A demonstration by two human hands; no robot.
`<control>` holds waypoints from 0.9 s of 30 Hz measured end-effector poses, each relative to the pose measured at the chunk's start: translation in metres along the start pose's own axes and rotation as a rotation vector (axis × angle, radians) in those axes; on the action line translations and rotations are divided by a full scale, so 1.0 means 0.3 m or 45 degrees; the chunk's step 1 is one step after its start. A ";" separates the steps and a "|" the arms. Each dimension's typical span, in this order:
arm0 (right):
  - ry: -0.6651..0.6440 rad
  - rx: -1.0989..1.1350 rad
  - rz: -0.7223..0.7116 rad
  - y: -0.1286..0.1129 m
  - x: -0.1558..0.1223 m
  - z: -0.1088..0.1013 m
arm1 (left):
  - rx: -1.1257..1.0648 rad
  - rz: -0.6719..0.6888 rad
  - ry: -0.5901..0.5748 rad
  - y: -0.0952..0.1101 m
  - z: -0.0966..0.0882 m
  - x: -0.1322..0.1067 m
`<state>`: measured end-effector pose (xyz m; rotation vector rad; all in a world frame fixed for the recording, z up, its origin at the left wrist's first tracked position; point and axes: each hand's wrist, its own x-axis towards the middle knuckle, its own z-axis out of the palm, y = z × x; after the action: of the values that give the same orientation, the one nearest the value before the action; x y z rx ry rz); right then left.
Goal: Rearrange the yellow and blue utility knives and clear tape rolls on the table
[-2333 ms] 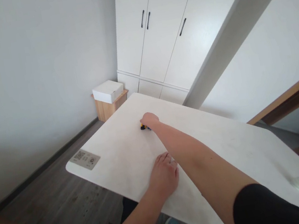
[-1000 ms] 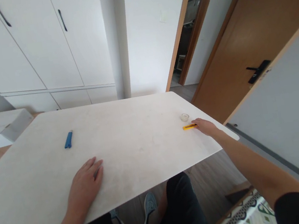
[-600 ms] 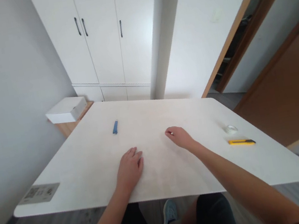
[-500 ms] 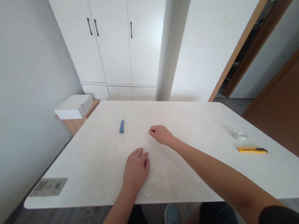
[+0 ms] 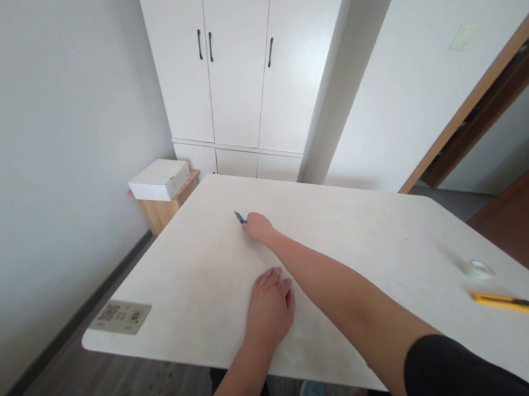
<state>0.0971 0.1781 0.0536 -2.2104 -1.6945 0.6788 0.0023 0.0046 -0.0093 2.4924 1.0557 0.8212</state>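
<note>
My right hand (image 5: 257, 225) has its fingers closed around a slim blue tool (image 5: 240, 217). The narrow tip of the tool points away and to the left, while its other end is hidden in the fingers; I cannot make out its exact kind. Palm down, my left hand (image 5: 270, 308) lies on the white table (image 5: 194, 264) nearer to me, fingers stretched out. Nothing shows in or under the left hand.
On the table's right side lie a roll of clear tape (image 5: 479, 269) and a yellow utility knife (image 5: 504, 301). A grey printed label (image 5: 121, 318) is at the left corner. Beyond the table, a white box (image 5: 160, 180) sits on a wooden stand (image 5: 160, 214) beside white cabinets (image 5: 241, 60).
My right hand has reached forward and left to the blue tool, which lay loose on the table, and has closed on it. The left hand rests much as before; the view has turned left.
</note>
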 end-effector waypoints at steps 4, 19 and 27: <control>-0.082 0.659 -0.059 0.183 -0.152 -0.058 | 0.078 0.004 -0.026 -0.002 -0.002 0.000; 0.584 0.173 0.519 1.415 -1.289 -0.485 | 0.263 0.213 -0.036 -0.090 0.044 0.011; 0.436 -0.432 0.575 1.702 -1.317 -0.649 | 0.230 0.184 -0.072 -0.100 0.031 0.017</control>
<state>0.5413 -0.3292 0.0508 -2.7869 -1.2211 0.0808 -0.0056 0.0280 -0.0292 2.7538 0.9789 0.7180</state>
